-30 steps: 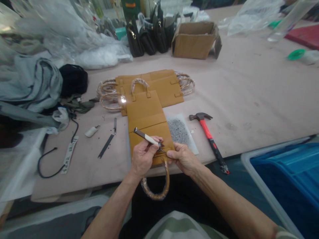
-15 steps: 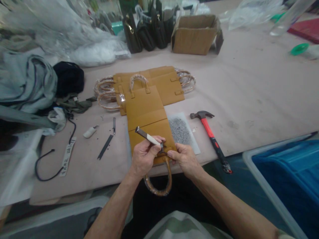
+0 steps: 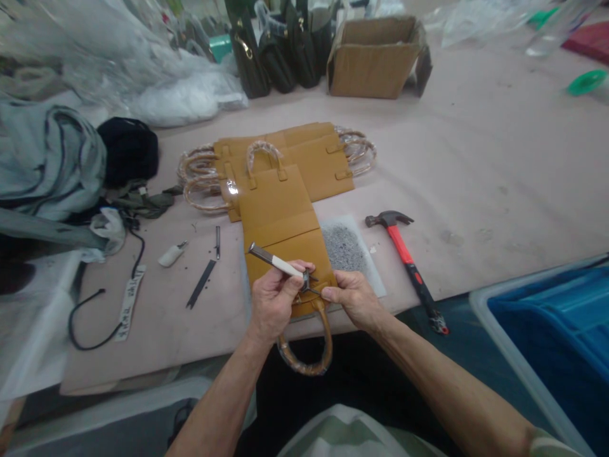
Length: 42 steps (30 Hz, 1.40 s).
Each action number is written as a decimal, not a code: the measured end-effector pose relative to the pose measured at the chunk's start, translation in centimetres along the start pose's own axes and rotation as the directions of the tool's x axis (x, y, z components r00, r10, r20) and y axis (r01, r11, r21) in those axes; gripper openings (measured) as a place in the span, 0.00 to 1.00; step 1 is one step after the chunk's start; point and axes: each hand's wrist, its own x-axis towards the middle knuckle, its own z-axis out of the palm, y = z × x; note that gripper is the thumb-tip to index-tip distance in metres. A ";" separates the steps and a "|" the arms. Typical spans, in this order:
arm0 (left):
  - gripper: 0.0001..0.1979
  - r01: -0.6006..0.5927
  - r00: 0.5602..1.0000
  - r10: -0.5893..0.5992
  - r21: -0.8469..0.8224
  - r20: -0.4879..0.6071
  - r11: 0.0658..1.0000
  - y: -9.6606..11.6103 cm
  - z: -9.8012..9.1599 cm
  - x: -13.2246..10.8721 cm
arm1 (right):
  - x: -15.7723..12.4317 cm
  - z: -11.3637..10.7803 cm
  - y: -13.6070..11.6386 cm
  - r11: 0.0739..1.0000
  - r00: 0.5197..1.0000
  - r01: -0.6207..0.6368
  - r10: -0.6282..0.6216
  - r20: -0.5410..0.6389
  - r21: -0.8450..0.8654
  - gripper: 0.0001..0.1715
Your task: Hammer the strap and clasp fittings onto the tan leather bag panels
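My left hand is closed round a metal punch with a white-wrapped shaft. The tool leans up to the left, its dark lower end close to the handle tab of a mustard-brown leather bag panel. My right hand pinches the panel's right edge beside that tab, thumb on top and fingers mostly hidden. Between both hands, a plastic-wrapped handle hangs over the table edge. Under the panel lies a pale, dark-speckled board.
Behind is a stack of similar panels. A claw hammer lies on the right, near a blue bin. Left of the panel are a thin metal rod, a dark flat strip and a white-wrapped piece. A cardboard box stands at the back.
The punch has tipped lower to the left, and its dark lower end shows more clearly. My right hand has shifted slightly right. The camera view has shifted a little.
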 end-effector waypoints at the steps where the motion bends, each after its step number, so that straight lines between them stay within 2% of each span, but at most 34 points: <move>1: 0.10 0.003 1.000 -0.003 0.001 -0.006 1.000 0.0 0.0 0.0 | 0.0 0.0 0.0 1.000 1.000 -0.004 0.004 0.000 0.005 0.15; 9: 0.11 -0.004 1.000 0.004 0.066 0.000 0.998 0.1 0.2 0.1 | 0.2 -0.1 0.3 1.000 1.000 0.009 -0.008 -0.005 0.004 0.15; 13: 0.10 -0.024 1.000 0.021 0.156 0.018 0.987 0.2 0.2 0.0 | 0.0 -0.1 0.0 1.000 1.000 0.014 -0.014 -0.011 -0.008 0.16; 18: 0.08 -0.020 1.000 0.016 0.228 0.019 0.973 -0.1 0.7 -0.2 | -0.9 -0.2 -1.4 0.999 0.993 0.009 -0.003 0.116 -0.052 0.16; 20: 0.08 0.004 1.000 -0.009 0.234 0.018 0.972 -0.3 0.9 -0.1 | -1.3 -0.3 -1.7 0.999 0.989 0.012 -0.007 0.145 -0.035 0.21; 24: 0.07 0.034 0.999 -0.037 0.278 0.006 0.960 -0.5 1.2 0.0 | -1.6 -0.5 -1.0 1.000 0.991 0.026 -0.027 0.131 0.015 0.44; 27: 0.07 0.018 1.000 -0.022 0.282 0.012 0.959 -0.5 1.2 0.0 | -1.5 -0.7 -0.3 0.999 0.993 0.049 -0.051 0.109 0.017 0.58; 29: 0.07 -0.008 1.000 -0.001 0.289 0.031 0.957 -0.4 1.2 -0.1 | -1.4 -0.9 0.1 0.997 0.992 0.070 -0.072 0.107 0.027 0.63; 37: 0.07 -0.060 0.998 0.047 0.324 0.048 0.944 -0.4 1.1 -0.5 | -1.2 -1.2 1.1 0.989 0.982 0.150 -0.150 0.113 0.015 0.61; 42: 0.05 -0.222 0.975 0.190 0.423 0.119 0.878 -0.9 1.1 -0.7 | -0.8 -1.4 1.4 0.992 0.987 0.127 -0.127 0.103 0.001 0.60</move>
